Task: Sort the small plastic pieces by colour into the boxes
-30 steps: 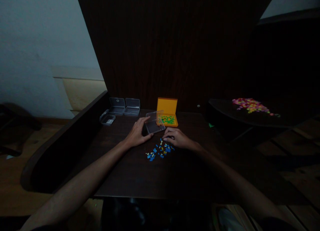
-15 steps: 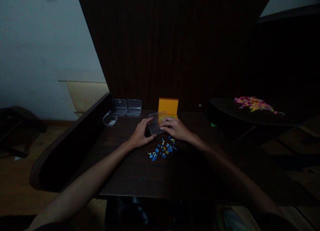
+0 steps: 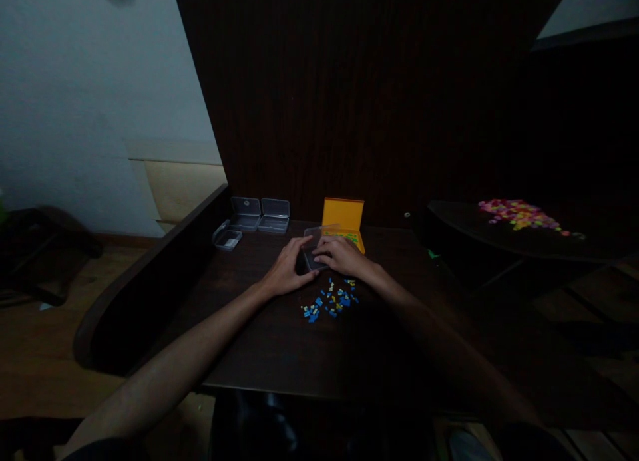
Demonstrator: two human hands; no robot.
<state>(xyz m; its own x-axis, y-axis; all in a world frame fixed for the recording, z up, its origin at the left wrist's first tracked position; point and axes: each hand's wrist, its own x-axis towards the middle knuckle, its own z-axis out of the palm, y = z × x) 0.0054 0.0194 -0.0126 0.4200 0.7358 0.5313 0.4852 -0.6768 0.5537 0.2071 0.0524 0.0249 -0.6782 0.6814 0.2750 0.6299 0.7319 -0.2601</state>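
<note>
An open clear plastic box [image 3: 310,263] stands on the dark wooden table, lid raised at the back. My left hand [image 3: 288,268] has its thumb and fingers around the box's left side. Over the right part of the box is my right hand [image 3: 342,256], its fingers curled together and their tips above the box floor. Whatever they hold, if anything, is hidden. Just in front lies a loose pile of small blue, yellow and cream building bricks [image 3: 344,301]. Behind my right hand, a yellow box [image 3: 343,213] stands open with green and yellow pieces inside, partly covered by that hand.
At the back left are two open clear boxes [image 3: 274,215] and a smaller clear box [image 3: 228,240]. A raised wooden side [image 3: 150,275] bounds the table on the left. Colourful small pieces [image 3: 522,213] are heaped on a dark surface to the right. A tall dark panel [image 3: 309,102] rises behind.
My right hand's fingers have shifted left, further over the clear box. My left hand keeps its place at the box. The whole view has shifted slightly.
</note>
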